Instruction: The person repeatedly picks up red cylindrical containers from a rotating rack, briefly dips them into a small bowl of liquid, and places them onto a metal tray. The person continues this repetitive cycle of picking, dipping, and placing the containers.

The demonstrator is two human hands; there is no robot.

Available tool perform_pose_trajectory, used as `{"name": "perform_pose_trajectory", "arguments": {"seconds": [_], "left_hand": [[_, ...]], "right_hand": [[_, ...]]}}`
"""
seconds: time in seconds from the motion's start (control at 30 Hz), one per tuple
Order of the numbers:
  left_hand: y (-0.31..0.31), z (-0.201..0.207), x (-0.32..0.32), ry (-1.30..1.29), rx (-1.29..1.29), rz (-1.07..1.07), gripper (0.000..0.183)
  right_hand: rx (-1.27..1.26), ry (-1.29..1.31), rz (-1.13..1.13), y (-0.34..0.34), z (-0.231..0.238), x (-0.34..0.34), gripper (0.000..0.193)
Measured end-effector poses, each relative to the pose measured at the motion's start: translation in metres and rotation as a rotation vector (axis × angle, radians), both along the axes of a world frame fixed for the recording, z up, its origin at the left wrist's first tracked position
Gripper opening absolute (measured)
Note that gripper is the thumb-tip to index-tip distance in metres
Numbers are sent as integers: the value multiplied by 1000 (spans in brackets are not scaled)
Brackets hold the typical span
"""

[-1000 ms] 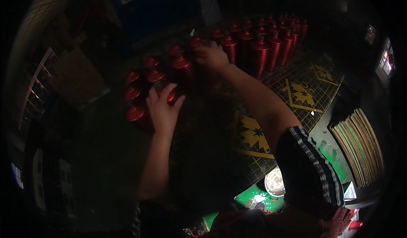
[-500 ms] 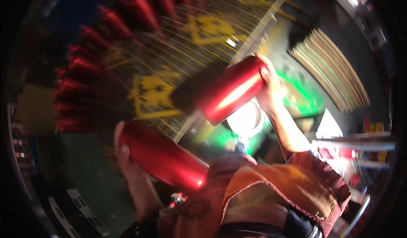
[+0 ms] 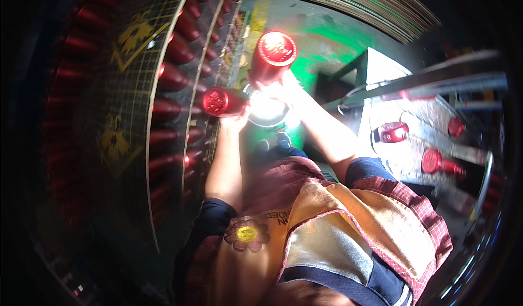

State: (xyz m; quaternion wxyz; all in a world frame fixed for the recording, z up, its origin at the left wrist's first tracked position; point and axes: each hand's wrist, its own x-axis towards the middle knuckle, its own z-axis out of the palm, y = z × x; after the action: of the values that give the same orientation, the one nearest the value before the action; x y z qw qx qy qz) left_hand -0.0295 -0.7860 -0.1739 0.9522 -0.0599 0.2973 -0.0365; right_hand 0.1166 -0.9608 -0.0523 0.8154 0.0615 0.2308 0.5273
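My left hand (image 3: pixel 235 120) is closed round a shiny red metal bottle (image 3: pixel 230 101), whose embossed round base faces up and to the left. A second, similar red bottle (image 3: pixel 267 69) is in my right hand (image 3: pixel 284 91), its round base toward me. Strong light washes out my right fingers, so their outline is partly lost. Both bottles are in front of my body, the right one farther away. Below them a bright white round thing (image 3: pixel 267 110) glares; I cannot make out what it is.
On the left, red bottles (image 3: pixel 173 77) stand in tiers between sheets with yellow prints (image 3: pixel 117 142). A stack of thin boards (image 3: pixel 365 3) lies at the far right. More red bottles (image 3: pixel 393 132) lie on a lit bench (image 3: pixel 417 120) at the right, below a metal bar (image 3: pixel 425 80).
My view has swung, and the tiers of bottles now stand upright along the left. Both bottles have come closer together, with their bases turned toward me. They stay in my hands.
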Motion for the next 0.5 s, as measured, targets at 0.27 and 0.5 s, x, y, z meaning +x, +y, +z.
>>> {"name": "perform_pose_trajectory", "arguments": {"seconds": [0.27,0.5], "left_hand": [[21,-78,16,-95,-274,-50,41],[-38,44,-44,-414,-13,-439,56]], "right_hand": [[-242,-358,-251,-43,36,-45,61],[-428,-461,-719,-309,81,-178,32]]}}
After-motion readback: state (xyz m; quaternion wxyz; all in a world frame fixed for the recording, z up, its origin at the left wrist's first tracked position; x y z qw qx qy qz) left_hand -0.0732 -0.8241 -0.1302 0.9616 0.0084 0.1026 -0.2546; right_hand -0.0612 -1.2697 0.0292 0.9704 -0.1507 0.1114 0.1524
